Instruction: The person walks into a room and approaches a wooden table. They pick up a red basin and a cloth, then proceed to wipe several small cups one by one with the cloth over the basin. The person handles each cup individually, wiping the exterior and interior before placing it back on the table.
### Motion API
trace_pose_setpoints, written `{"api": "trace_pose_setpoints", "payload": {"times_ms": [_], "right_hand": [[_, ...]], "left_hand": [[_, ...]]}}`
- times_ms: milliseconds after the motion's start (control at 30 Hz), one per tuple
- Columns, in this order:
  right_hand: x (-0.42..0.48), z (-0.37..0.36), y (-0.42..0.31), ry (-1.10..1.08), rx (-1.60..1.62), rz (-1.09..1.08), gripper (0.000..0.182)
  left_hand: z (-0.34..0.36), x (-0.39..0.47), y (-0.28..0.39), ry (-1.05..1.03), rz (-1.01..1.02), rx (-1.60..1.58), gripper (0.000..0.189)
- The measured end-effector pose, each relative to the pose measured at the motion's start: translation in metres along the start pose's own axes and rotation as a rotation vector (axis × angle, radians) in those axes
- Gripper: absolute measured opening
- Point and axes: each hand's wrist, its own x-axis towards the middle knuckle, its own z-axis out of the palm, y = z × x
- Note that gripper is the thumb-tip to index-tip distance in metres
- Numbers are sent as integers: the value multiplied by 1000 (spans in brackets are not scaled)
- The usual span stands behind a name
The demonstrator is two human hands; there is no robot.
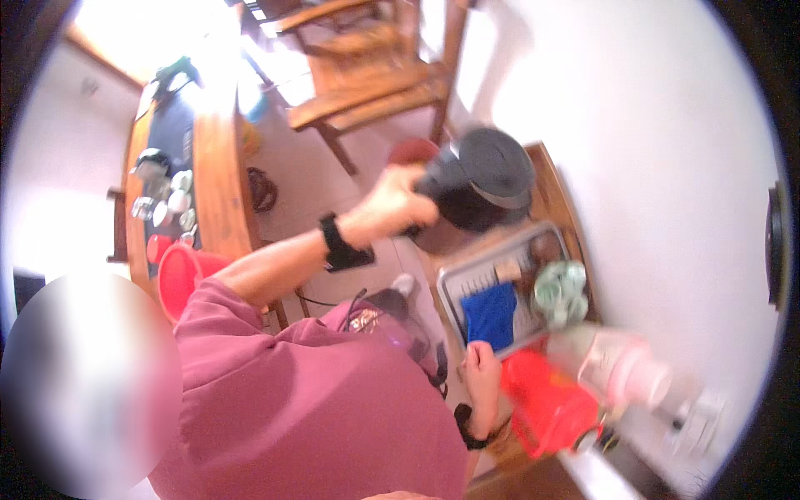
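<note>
My left hand (400, 206) grips the handle of a black kettle (484, 181). The kettle is over the far end of a wooden side table (553, 181); blur hides whether it rests there or is lifted. My right hand (481, 369), fingers curled in, is at the near edge of a metal-rimmed tea tray (447, 281), with nothing visible in it. A folded blue cloth (490, 315) lies on the tray close to that hand. Several pale green cups (559, 294) cluster at the tray's wall side, near a brown rounded object (545, 250) and a small tan block (507, 270).
A red plastic container (550, 400) and a clear jar with a pink lid (625, 372) stand right of the tray. Across the floor, a wooden table (219, 169) holds several cups (180, 200). A red bin (181, 275) and wooden chair (375, 94) are nearby.
</note>
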Motion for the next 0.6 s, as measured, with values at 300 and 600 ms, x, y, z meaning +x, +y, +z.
{"api": "trace_pose_setpoints", "payload": {"times_ms": [300, 600], "right_hand": [[128, -38, -90, -210, 291, 74, 21], [271, 7, -64, -46, -68, -392, 54]], "left_hand": [[-5, -27, -12, -37, 2, 17, 20], [-31, -37, 5, 18, -19, -10, 24]]}}
